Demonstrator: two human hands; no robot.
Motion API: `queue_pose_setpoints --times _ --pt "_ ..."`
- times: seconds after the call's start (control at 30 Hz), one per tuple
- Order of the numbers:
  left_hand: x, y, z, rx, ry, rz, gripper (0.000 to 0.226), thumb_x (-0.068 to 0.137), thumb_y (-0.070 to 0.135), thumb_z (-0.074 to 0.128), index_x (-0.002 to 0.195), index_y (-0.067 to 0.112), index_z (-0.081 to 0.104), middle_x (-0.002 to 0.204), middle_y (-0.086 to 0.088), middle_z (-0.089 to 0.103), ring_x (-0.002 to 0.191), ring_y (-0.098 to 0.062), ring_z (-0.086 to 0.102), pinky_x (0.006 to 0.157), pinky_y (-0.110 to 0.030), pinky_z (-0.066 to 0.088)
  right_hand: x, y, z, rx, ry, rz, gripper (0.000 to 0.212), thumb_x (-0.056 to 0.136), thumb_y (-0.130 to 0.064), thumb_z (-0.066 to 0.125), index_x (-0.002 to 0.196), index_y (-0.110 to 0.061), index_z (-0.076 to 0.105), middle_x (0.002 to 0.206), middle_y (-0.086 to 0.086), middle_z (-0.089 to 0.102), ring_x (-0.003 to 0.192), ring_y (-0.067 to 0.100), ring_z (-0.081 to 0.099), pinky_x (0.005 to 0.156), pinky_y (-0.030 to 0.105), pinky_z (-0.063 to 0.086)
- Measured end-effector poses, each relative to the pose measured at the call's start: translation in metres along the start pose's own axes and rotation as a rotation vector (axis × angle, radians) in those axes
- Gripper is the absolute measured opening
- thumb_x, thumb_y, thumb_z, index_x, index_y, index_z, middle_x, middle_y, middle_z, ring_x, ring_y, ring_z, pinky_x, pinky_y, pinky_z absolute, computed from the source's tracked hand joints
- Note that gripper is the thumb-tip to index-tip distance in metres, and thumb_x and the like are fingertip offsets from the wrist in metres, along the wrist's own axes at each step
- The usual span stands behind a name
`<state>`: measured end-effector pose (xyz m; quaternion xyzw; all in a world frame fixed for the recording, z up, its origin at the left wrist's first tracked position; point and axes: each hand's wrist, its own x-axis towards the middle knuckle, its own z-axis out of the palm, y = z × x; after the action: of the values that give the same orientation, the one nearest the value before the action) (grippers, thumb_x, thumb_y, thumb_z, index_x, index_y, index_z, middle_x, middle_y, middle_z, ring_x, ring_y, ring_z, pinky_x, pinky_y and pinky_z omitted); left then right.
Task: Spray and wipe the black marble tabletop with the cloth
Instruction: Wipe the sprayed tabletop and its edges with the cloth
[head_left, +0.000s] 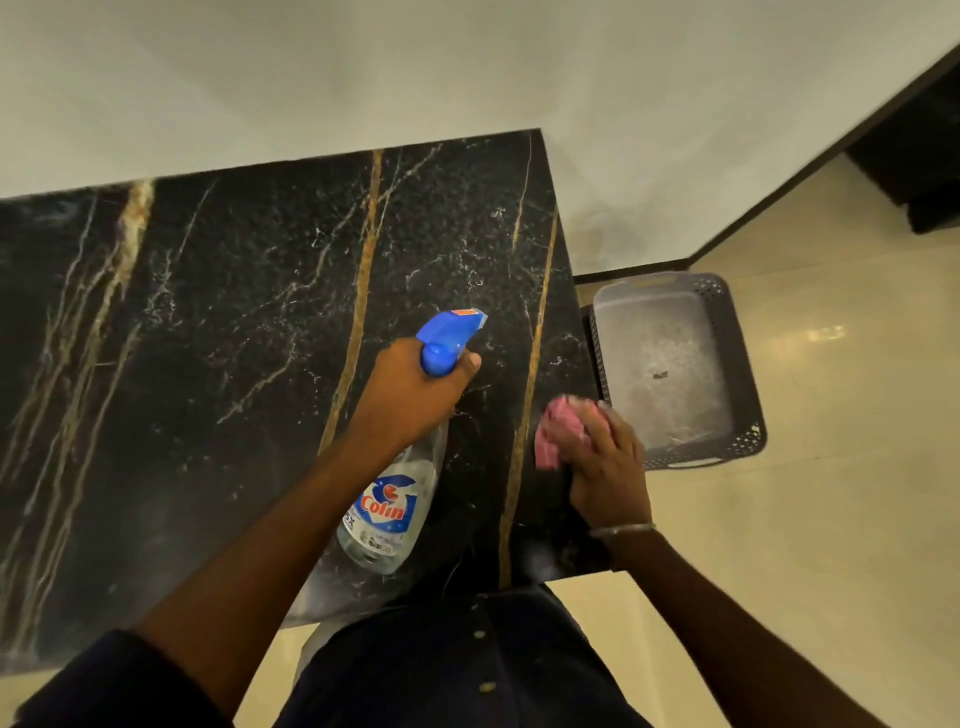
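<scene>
The black marble tabletop with gold and white veins fills the left and middle of the head view. My left hand grips the neck of a clear spray bottle with a blue trigger head; the nozzle points away over the marble. My right hand rests at the table's right edge, fingers closed on a bunched pink cloth pressed onto the marble. A thin bangle circles that wrist.
A grey perforated plastic basket stands on the cream tiled floor just right of the table. A white wall runs along the table's far side. Dark furniture sits at the far right. My dark shirt is at the bottom.
</scene>
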<state>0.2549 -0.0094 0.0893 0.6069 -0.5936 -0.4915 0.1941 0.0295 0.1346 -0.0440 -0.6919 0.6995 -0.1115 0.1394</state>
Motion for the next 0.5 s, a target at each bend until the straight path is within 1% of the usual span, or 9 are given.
queue_pose_setpoints --times 0.07,0.1,0.17,0.23,0.27,0.37,0.43,0.5 --pt "0.008 0.001 -0.004 0.0 0.012 -0.013 0.017 0.09 0.029 0.064 0.085 0.012 0.061 0.07 -0.011 0.064 0.066 -0.025 0.066 0.069 -0.04 0.059 0.052 0.001 0.002 0.017 0.028 0.012 0.051 0.082 -0.029 0.046 0.132 -0.037 0.051 0.145 0.007 0.046 0.135 0.037 0.036 0.104 0.056 0.036" --pt "0.013 0.002 -0.005 0.004 0.02 -0.017 0.019 0.09 0.029 0.064 0.087 0.011 0.061 0.071 -0.012 0.065 0.067 -0.027 0.066 0.07 -0.044 0.059 0.077 0.002 0.002 0.011 0.032 0.01 0.051 0.082 -0.03 0.047 0.132 -0.037 0.053 0.145 0.006 0.045 0.135 0.037 0.036 0.104 0.055 0.036" --pt "0.022 0.004 -0.006 0.008 0.04 -0.022 0.021 0.089 0.031 0.065 0.088 0.01 0.061 0.072 -0.014 0.065 0.068 -0.029 0.066 0.07 -0.05 0.058 0.124 0.002 0.002 -0.013 0.04 0.002 0.051 0.081 -0.028 0.055 0.132 -0.035 0.056 0.146 0.006 0.046 0.134 0.036 0.036 0.105 0.054 0.036" --pt "0.034 0.007 -0.009 0.022 0.07 -0.026 0.023 0.088 0.033 0.065 0.087 0.01 0.061 0.071 -0.014 0.065 0.066 -0.029 0.066 0.068 -0.05 0.058 0.173 0.002 0.0 -0.033 0.034 0.02 0.055 0.08 -0.021 0.066 0.133 -0.034 0.056 0.147 0.006 0.045 0.134 0.037 0.035 0.106 0.054 0.035" --pt "0.04 0.007 -0.011 0.033 0.087 -0.028 0.024 0.088 0.034 0.065 0.085 0.011 0.061 0.069 -0.014 0.065 0.064 -0.028 0.066 0.067 -0.05 0.058 0.198 0.0 -0.002 -0.033 0.038 0.029 0.057 0.079 -0.018 0.067 0.132 -0.034 0.056 0.147 0.006 0.044 0.134 0.037 0.035 0.106 0.054 0.035" --pt "0.059 0.011 -0.017 0.019 0.116 -0.016 0.024 0.088 0.031 0.066 0.085 0.008 0.062 0.067 -0.016 0.064 0.06 -0.029 0.065 0.062 -0.043 0.058 0.262 -0.005 -0.006 -0.03 0.042 0.064 0.058 0.078 -0.012 0.065 0.131 -0.035 0.055 0.149 0.004 0.041 0.135 0.036 0.033 0.107 0.051 0.032" --pt "0.071 0.013 -0.022 -0.01 0.139 -0.009 0.023 0.089 0.028 0.066 0.091 0.006 0.061 0.072 -0.019 0.064 0.061 -0.03 0.064 0.058 -0.04 0.057 0.303 -0.006 -0.009 -0.036 0.057 0.082 0.057 0.08 -0.011 0.064 0.131 -0.034 0.055 0.15 0.003 0.04 0.135 0.035 0.033 0.106 0.049 0.032" --pt "0.078 0.016 -0.029 -0.016 0.155 0.009 0.02 0.089 0.026 0.066 0.097 0.009 0.059 0.075 -0.019 0.065 0.061 -0.027 0.064 0.057 -0.037 0.057 0.338 -0.009 -0.01 -0.062 0.072 0.114 0.059 0.079 -0.009 0.062 0.131 -0.034 0.053 0.151 0.002 0.038 0.135 0.035 0.033 0.104 0.049 0.032"
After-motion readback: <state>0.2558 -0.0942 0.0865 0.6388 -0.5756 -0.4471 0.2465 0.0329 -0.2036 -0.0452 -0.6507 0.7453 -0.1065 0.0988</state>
